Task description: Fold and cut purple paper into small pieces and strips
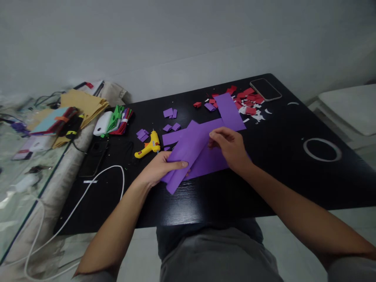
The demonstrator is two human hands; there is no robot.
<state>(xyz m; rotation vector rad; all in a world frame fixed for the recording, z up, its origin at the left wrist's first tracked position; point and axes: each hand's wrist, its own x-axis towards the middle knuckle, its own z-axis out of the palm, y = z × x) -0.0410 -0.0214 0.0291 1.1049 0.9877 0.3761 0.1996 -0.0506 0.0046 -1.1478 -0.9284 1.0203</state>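
Observation:
My left hand (164, 166) grips a folded strip of purple paper (188, 147), its thumb on top, and holds it tilted above the table. My right hand (227, 145) is close to the strip's upper right side, thumb and fingertips pinched together; whatever they may hold is hidden. Under both hands lies a larger purple sheet (205, 166), partly covered. Another purple strip (230, 111) rests behind my right hand. To the left of the paper, a yellow glue gun (149, 145) lies on its side. Small folded purple pieces (142, 135) sit near it.
The black table (282, 168) bears red and white paper scraps (249, 102) and a phone (266, 89) at the back right. Bundled coloured strips (119, 119) lie at the left. A white cable (96, 178) crosses the left edge. A pale ring (322, 149) shows at right.

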